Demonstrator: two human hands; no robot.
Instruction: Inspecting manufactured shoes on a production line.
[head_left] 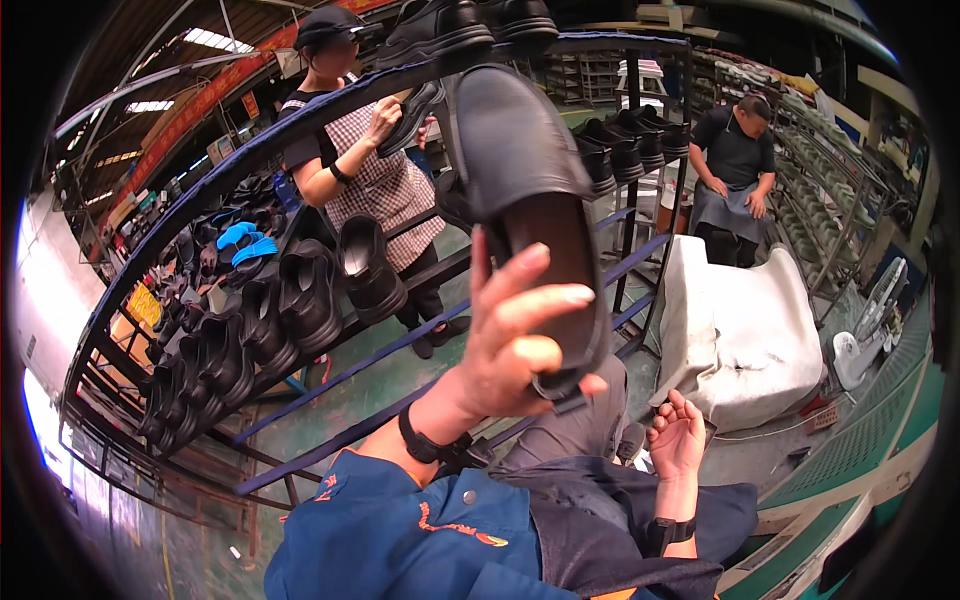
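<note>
In my left hand [525, 330] is a black slip-on leather shoe [515, 140], raised before me with its toe up and its opening facing me. My fingers lie across the opening, near the heel end. My right hand [678, 440] is lower and to the right, palm up with the fingers curled in. A thin greyish tip and a dark edge show beside those fingers; what they belong to is unclear. Behind the raised shoe stands a metal rack [330, 355] with blue-edged bars, bearing several black shoes [305, 295].
Beyond the rack a person in a checked apron [375, 185] handles another dark shoe [412, 118]. Another person [735, 165] sits at the right back. A white-covered block [740, 335] stands right, near a white fan [865, 345]. Shelves of shoe forms [810, 190] line the far right.
</note>
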